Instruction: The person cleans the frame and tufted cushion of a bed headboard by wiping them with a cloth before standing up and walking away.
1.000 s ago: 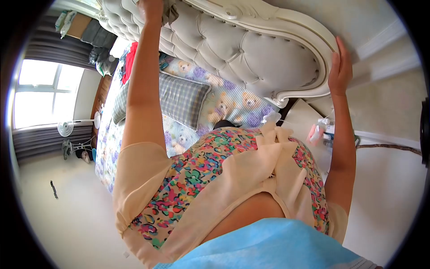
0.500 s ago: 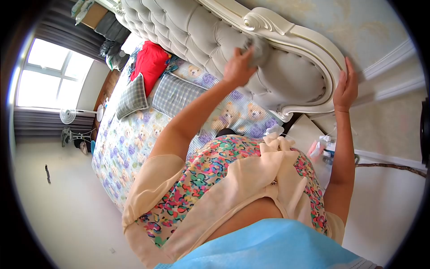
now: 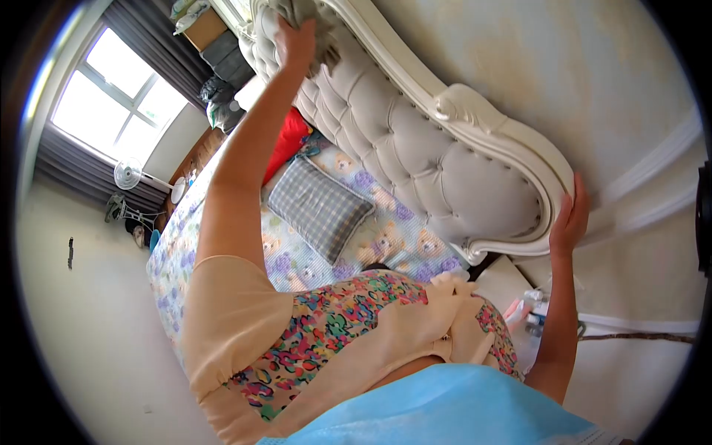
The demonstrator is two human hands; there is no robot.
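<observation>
My left hand is closed around a grey-beige cloth at the far upper part of the tufted headboard. Some of the cloth hangs loose beside the fingers. My right hand rests against the near outer edge of the headboard's cream carved frame, with its fingers stretched along the edge. The headboard has pale grey padding with buttons and a row of studs. Below it lies the bed, with a sheet patterned with bears and purple flowers.
A grey checked pillow and a red pillow lie on the bed. Small items stand beside the bed near my right arm. A white fan stands near the window. Boxes and bags are piled in the far corner.
My left hand has moved with the cloth farther up and left along the headboard. My right hand stays on the frame's edge. The view has tilted, and the checked pillow now shows more fully.
</observation>
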